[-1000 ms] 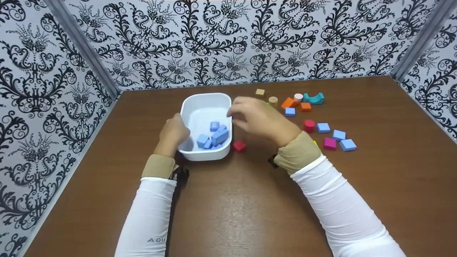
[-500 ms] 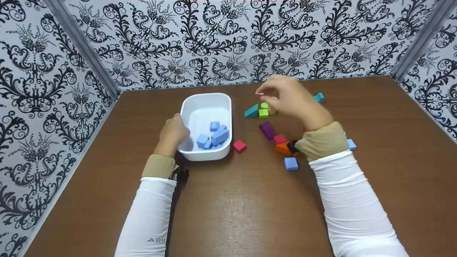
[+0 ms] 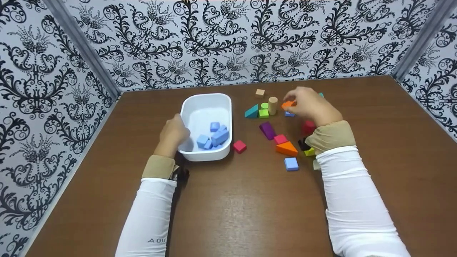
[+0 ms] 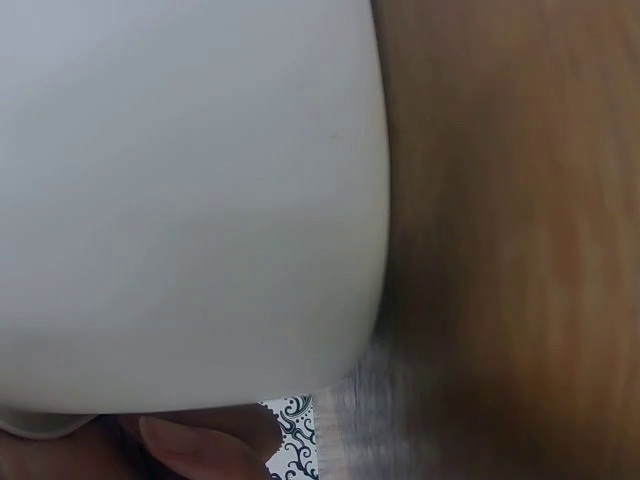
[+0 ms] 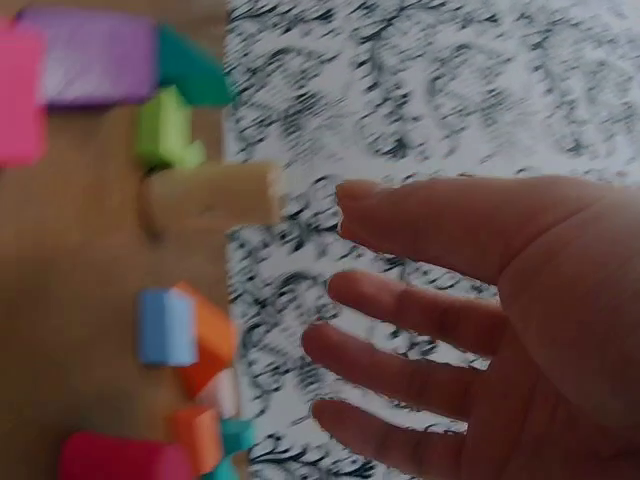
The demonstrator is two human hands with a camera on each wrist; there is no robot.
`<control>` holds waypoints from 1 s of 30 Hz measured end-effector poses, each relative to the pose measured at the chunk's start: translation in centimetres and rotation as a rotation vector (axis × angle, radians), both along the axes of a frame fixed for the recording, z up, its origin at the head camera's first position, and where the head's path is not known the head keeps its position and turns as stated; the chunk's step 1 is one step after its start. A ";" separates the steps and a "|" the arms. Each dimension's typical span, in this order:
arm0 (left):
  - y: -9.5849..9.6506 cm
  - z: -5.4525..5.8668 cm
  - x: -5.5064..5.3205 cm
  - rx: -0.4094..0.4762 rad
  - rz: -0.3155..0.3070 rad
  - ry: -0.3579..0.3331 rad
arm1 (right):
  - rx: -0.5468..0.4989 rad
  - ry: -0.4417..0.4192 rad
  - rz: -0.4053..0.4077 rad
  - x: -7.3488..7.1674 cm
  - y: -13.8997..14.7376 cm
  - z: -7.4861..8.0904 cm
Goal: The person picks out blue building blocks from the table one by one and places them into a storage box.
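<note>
My left hand [image 3: 174,131] grips the left wall of a white plastic tub [image 3: 205,156]. Several blue blocks [image 3: 219,136] lie in the tub's near part. In the left wrist view the tub's outer side [image 4: 190,210] fills much of the picture, with fingers [image 4: 190,445] below it. My right hand [image 3: 312,105] hovers over the back group of blocks, thumb and fingers apart and holding nothing. Its fingertips overlap an orange block [image 3: 287,104] in the head view, and a blue block [image 3: 290,114] shows just below. The right wrist view shows the spread fingers [image 5: 400,370] against the wall.
A wooden cylinder [image 3: 272,106], green cube [image 3: 263,114] and teal wedge [image 3: 252,111] stand between tub and right hand. Nearer lie a purple block [image 3: 267,130], orange wedge [image 3: 287,149], blue block [image 3: 291,164] and red cube [image 3: 239,146]. Patterned walls [image 3: 228,43] bound the brown table [image 3: 228,210].
My right hand has moved from the tub's right rim rightward to the back blocks, passing high over the wooden cylinder and then lowering. The left hand and tub have stayed in place.
</note>
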State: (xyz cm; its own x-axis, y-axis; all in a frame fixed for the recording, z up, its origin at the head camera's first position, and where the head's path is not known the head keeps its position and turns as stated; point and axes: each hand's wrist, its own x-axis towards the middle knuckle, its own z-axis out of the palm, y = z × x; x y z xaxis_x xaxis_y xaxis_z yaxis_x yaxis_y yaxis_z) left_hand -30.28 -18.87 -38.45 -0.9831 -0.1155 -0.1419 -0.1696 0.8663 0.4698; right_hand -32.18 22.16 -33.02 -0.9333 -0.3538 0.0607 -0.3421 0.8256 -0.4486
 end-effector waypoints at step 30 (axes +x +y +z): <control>-0.1 -0.3 -0.2 -0.013 -0.004 0.019 | 0.200 -0.147 -0.013 -1.3 -0.5 -4.3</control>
